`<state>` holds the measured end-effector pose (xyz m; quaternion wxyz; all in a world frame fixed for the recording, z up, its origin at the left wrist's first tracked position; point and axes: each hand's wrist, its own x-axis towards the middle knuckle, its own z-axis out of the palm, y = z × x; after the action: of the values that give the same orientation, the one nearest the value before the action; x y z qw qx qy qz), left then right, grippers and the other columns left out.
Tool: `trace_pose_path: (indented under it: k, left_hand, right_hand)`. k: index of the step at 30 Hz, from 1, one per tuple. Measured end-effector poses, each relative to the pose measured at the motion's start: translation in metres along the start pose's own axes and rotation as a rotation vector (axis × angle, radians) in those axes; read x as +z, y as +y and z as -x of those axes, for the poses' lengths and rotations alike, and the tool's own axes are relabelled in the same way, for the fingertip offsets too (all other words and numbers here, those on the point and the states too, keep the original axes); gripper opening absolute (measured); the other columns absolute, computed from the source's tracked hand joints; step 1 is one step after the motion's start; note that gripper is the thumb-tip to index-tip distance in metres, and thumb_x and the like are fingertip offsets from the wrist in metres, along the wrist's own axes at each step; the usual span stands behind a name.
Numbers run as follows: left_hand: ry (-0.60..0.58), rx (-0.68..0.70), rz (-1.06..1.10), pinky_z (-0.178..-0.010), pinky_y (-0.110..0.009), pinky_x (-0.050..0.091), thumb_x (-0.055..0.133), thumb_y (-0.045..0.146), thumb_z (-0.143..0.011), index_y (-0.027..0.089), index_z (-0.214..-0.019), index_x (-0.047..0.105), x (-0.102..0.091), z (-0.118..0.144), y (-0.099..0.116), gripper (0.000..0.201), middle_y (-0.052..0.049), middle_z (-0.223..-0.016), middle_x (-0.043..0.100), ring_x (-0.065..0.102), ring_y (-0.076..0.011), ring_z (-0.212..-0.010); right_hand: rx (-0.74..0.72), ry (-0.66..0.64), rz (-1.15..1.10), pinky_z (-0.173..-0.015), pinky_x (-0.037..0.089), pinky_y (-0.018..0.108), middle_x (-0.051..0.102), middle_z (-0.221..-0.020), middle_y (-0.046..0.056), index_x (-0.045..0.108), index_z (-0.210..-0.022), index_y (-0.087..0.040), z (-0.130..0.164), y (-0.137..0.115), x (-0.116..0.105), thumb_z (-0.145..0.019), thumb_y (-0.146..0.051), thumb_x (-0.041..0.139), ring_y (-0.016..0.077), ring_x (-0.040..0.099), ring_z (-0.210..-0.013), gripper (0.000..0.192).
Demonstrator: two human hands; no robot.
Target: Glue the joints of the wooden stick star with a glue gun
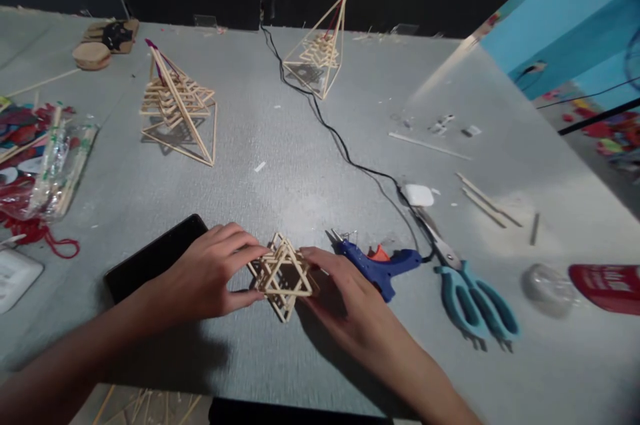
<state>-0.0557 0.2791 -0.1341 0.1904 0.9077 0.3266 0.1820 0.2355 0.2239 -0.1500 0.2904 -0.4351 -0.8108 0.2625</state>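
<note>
Both forearms reach in from below; the left hand [210, 275] and right hand [336, 295] face each other, fingers curled inward, pinching.

Stick lattice sitting between my two hands at the table's near edge.
I'm seeing my left hand [210, 275] and right hand [340, 298] flanking the stick lattice [283, 275]; the phone [150, 255] is lying left, the glue gun [377, 265] and scissors [470, 295] right, two stick pyramids [177, 108] behind.

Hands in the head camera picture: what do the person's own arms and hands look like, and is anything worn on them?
Both are bare. The left hand and right hand show no gloves, rings, watch or bracelet. The forearms are uncovered down to the picture's bottom edge, with no sleeve in sight. No markings show.
</note>
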Motion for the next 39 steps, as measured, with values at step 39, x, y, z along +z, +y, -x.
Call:
trace_pose_path:
  k: [39]
  left_hand:
    - [0.376,0.142,0.145,-0.097,-0.035,0.067,0.069,0.012,-0.107,0.014,-0.13,0.075,0.005,0.003,0.01,0.024,-0.006,-0.116,0.085,0.075,-0.0213,-0.114]
  right_hand:
    - [-0.059,0.338,0.063,-0.096,0.069,0.045,0.078,-0.128,0.009,0.069,-0.131,-0.027,0.001,-0.01,-0.007,-0.097,-0.006,0.071,0.0251,0.078,-0.117,0.04]
